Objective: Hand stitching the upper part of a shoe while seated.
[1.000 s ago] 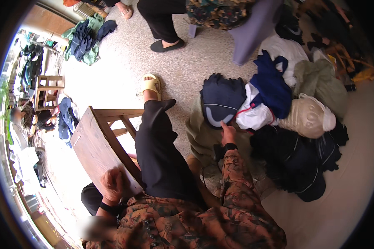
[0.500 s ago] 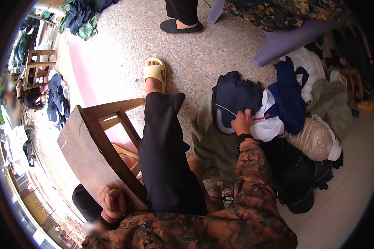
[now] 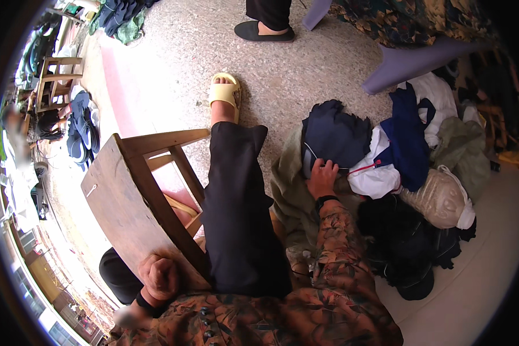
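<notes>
My right hand (image 3: 322, 179) is at the lower edge of a stack of dark navy fabric pieces (image 3: 337, 134) with jagged edges. Its bent fingers grip that edge beside a thin pale line; the thumb is mostly hidden. Under the stack hangs an olive-green cloth (image 3: 288, 187). White cloth (image 3: 368, 173) with a red strip and a blue cloth (image 3: 409, 138) lie just to the right. On the left, my left hand (image 3: 158, 275) rests curled in a fist on a wooden bench (image 3: 138, 213), and nothing shows in it.
A clear bag of beige material (image 3: 438, 199) and black fabric pieces (image 3: 401, 245) lie at the right. Another person's foot in a dark shoe (image 3: 264, 31) stands on the speckled floor, near a purple plastic leg (image 3: 386, 72). More dark pieces (image 3: 82, 130) are piled far left.
My right hand has shifted left along the lower edge of the navy stack, away from the red strip. My left hand stays curled on the bench. The whole view has shifted slightly.
</notes>
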The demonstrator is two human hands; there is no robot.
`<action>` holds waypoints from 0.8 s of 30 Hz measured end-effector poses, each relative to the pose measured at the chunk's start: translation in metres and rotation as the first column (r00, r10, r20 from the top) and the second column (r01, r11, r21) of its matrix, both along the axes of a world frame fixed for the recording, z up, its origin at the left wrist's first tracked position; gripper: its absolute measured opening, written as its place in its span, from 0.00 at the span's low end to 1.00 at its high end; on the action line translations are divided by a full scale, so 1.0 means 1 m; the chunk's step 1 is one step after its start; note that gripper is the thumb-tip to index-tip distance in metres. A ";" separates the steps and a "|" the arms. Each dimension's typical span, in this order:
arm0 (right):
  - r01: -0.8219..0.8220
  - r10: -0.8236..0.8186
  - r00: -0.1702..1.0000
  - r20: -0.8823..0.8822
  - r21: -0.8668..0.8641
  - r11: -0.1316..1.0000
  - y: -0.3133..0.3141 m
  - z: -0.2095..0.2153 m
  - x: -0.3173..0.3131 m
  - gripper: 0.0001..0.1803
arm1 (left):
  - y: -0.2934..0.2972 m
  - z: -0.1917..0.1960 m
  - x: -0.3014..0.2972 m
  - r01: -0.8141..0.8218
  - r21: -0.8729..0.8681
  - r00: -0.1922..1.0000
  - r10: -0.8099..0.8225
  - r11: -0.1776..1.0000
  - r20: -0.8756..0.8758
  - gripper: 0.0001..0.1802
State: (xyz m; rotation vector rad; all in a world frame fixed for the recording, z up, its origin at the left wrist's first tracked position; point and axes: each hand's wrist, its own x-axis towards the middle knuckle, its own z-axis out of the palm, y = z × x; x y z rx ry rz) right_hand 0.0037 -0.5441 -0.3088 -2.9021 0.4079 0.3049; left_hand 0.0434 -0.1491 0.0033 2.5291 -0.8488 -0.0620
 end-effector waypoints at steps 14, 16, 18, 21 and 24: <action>-0.235 0.234 0.972 -0.020 -0.111 0.966 -0.001 -0.021 -0.005 0.22 | 0.004 0.002 0.003 0.047 -0.024 0.998 -0.048 0.999 -0.028 0.15; -0.218 0.216 0.974 -0.075 -0.027 0.976 -0.010 -0.019 -0.009 0.18 | 0.001 0.000 0.002 0.037 -0.027 0.999 -0.038 0.999 -0.020 0.14; -0.145 0.145 0.989 0.000 0.045 0.988 -0.011 -0.005 -0.009 0.14 | 0.003 -0.001 0.001 0.033 -0.068 0.999 -0.035 0.997 -0.025 0.14; -0.106 0.111 0.961 0.253 -0.033 0.994 -0.020 0.030 0.010 0.06 | 0.009 -0.002 -0.001 0.011 -0.053 1.000 -0.012 0.999 -0.014 0.14; -0.074 0.099 0.955 0.279 -0.099 0.992 -0.030 0.055 0.024 0.05 | 0.008 -0.001 -0.002 -0.004 -0.053 1.000 0.003 0.999 -0.031 0.14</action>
